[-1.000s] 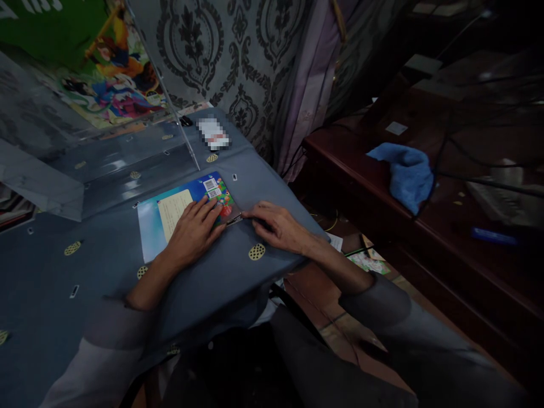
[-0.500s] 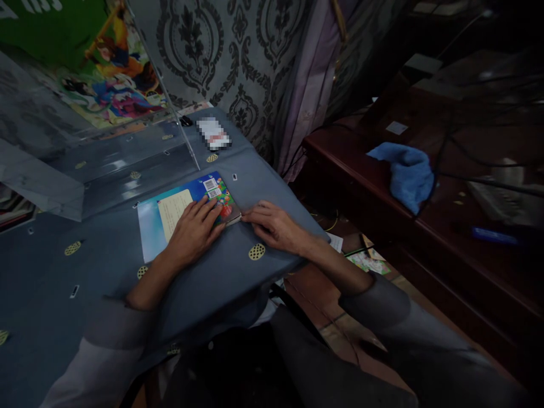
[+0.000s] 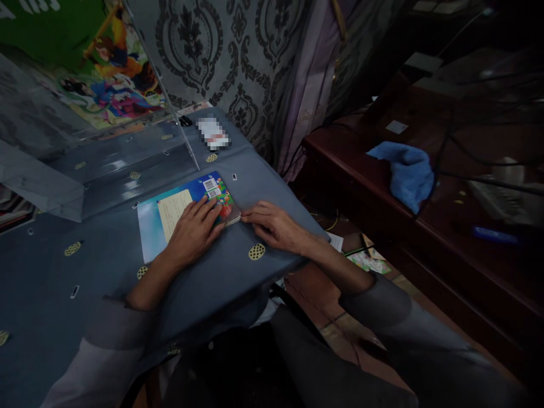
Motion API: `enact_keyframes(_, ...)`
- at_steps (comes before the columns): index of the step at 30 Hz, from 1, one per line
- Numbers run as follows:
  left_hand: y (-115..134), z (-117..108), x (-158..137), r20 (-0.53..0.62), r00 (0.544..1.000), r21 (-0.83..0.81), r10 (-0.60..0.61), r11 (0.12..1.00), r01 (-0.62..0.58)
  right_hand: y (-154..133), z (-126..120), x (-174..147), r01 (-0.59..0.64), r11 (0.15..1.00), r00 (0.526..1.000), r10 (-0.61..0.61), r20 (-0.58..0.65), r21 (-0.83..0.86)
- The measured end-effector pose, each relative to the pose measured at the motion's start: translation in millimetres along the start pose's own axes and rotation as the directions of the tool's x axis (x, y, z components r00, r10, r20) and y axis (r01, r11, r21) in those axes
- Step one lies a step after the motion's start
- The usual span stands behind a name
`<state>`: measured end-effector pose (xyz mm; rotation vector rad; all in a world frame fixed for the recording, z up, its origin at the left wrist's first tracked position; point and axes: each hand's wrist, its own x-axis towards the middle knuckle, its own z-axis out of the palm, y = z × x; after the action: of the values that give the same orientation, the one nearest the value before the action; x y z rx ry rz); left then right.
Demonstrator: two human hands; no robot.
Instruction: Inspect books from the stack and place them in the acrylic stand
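A closed book (image 3: 172,207) with a blue cover lies flat on the cloth-covered table (image 3: 106,249). Its cover carries a cream text panel, a barcode label and a colourful picture along the right side. My left hand (image 3: 193,229) rests flat across the book, fingers stretched out, hiding part of the panel and the lower edge. At the book's near right corner, my right hand (image 3: 272,225) has its fingers bent together, with the thumb and fingertips pinching the corner. The undersides of those fingers are hidden.
Clear acrylic panels (image 3: 182,136) stand behind the book, before a colourful poster (image 3: 119,73). A blurred-out flat item (image 3: 213,133) lies near the wall. To the right, a dark red wooden desk (image 3: 340,153) holds a blue cloth (image 3: 410,175) and cables.
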<state>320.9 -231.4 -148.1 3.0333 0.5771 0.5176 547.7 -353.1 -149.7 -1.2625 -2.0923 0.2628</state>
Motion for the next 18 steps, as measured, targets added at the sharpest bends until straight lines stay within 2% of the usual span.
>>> enact_keyframes(18, -0.2, 0.7, -0.6, 0.008, 1.000, -0.006, -0.009, 1.000, 0.009, -2.4, -1.4, -0.5, -0.014, 0.999, 1.000, 0.015, 0.021, -0.037)
